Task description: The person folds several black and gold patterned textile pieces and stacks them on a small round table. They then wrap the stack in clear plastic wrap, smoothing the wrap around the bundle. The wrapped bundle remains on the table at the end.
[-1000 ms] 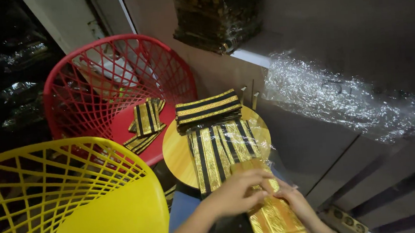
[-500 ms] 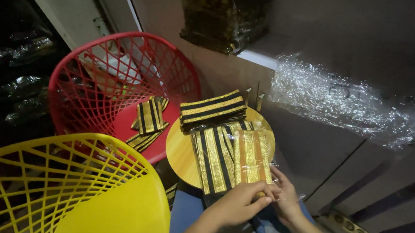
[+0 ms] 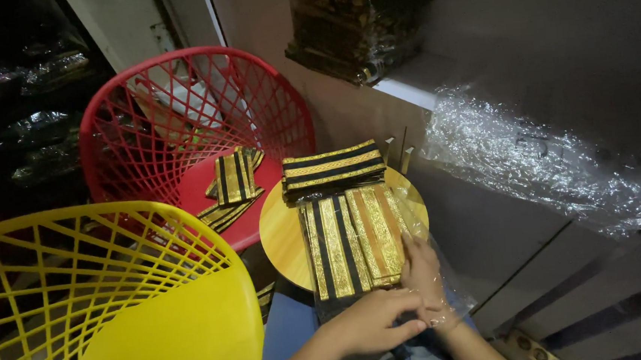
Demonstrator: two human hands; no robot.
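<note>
Here, listed from largest to smallest: a yellow chair [image 3: 119, 307] of moulded plastic, lattice back and smooth seat, at the near left; a red chair [image 3: 189, 129] of the same pattern behind it, carrying a few folded black-and-gold pieces [image 3: 234, 180] on its seat; a crinkled sheet of clear plastic wrap [image 3: 552, 164] spread over the grey ledge at right; a dark stack of bundled goods [image 3: 358, 23] on the sill above; a small round wooden tabletop [image 3: 285, 239], smooth and yellow-brown, between the chairs and the wall. On the tabletop, a folded cloth [image 3: 351, 245], black with woven gold bands running lengthwise, lies flat at the centre inside a thin clear bag whose loose mouth gathers at the near edge; a second folded cloth [image 3: 332, 165] of the same weave lies crosswise at its far end, touching it. The left hand [image 3: 372, 323] is closed lightly over the near end of the bagged cloth, and the right hand [image 3: 421, 274] rests fingers-down on its near right corner, pinching the film. The cloth looks light, soft and limp; its bag is probably slippery, so a flat grip under the folded edge would serve best.
</note>
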